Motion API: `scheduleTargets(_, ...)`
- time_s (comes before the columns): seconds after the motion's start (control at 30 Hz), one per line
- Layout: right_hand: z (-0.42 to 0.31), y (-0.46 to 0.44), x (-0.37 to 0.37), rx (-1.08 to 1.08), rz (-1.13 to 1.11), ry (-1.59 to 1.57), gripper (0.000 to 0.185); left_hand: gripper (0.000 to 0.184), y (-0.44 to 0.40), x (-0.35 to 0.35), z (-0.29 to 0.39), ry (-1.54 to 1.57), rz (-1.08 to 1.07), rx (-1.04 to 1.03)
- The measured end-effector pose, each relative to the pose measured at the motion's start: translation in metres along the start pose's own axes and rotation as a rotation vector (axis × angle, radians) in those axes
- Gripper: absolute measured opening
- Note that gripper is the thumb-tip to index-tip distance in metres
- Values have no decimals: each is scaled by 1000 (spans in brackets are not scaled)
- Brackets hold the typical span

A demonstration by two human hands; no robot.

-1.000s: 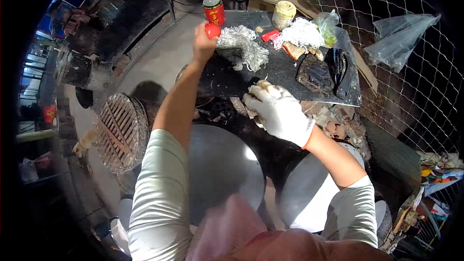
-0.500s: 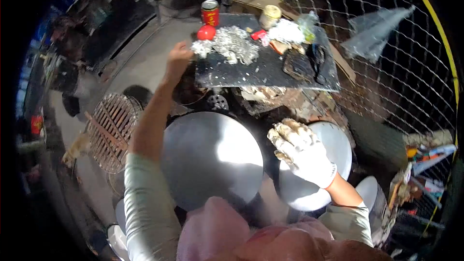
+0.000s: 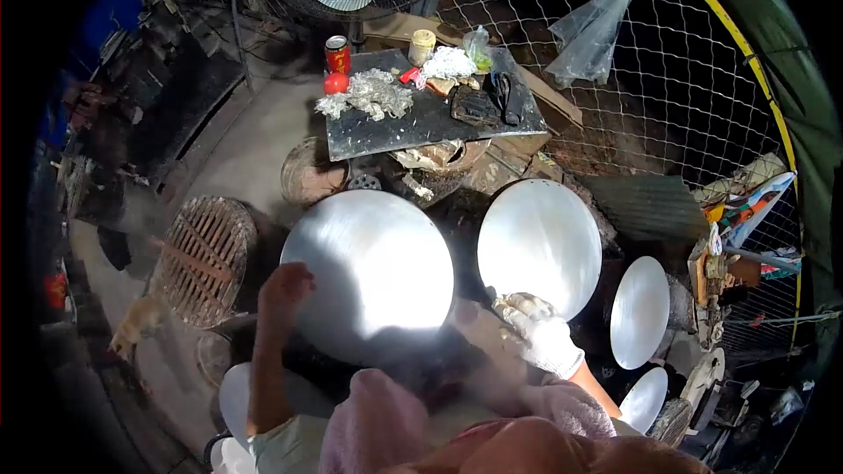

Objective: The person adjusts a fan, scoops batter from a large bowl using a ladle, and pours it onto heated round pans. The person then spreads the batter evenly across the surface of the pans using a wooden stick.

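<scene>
Writing in head view: one red can (image 3: 337, 54), far left corner of the black board (image 3: 439, 127); its yellow marks are too small to read.
Left hand (image 3: 283, 291): bare, near side of the board, at the left large disc (image 3: 378, 254); fingers bent, blurred; opening and contact unclear.
Right hand (image 3: 534, 326): gloved, fingers close together, overlapping the right large disc (image 3: 540, 237); cannot tell whether touching.
Large discs: two, near side of the board.
On the board: one red ball (image 3: 335, 83), one jar (image 3: 421, 49).

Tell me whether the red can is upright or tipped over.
Upright: the red can stands with its silver top uppermost.
</scene>
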State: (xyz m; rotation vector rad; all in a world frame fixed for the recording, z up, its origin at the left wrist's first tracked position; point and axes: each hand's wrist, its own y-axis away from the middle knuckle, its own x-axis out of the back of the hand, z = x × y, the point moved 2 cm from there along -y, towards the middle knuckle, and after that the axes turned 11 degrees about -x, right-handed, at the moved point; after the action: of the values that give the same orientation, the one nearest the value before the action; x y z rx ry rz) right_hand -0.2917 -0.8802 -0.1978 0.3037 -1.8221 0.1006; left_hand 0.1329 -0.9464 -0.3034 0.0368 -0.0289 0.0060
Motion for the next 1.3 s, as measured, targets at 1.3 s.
scheduleTargets(1.3, -3, 178, -59, 431, -368, 98, 43, 24, 487, -215, -42, -64, 389, 377)
